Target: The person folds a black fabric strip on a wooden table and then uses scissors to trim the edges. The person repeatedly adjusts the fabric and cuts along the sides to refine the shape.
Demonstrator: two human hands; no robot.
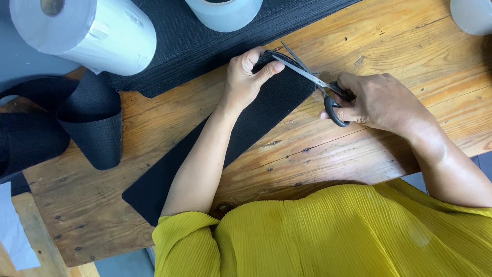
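Hands at work on the wooden counter: left hand closed in a pinch on the far corner of a black webbing strip, thumb on top, fingers curled beneath; right hand closed through the black loops of a pair of scissors, blades parted and pointing toward 10 o'clock, tips at the pinched corner.

Strip lying flat and diagonal, running from 7 o'clock near the yellow pleated blouse up to 1 o'clock under the blades.

Probable handling of the strip: light, woven, flexible yet flat-lying, with a ribbed face unlikely to slip; limp enough to droop when lifted by one end. Best hold judged to be just beside the cut line, at the edge, as pinched here, keeping the cloth taut against the blades.

At 9 o'clock, more black webbing folded in a loose loop. At 11 o'clock, a white roll on its side. At 12 o'clock, a pale roll resting on a black mesh sheet.
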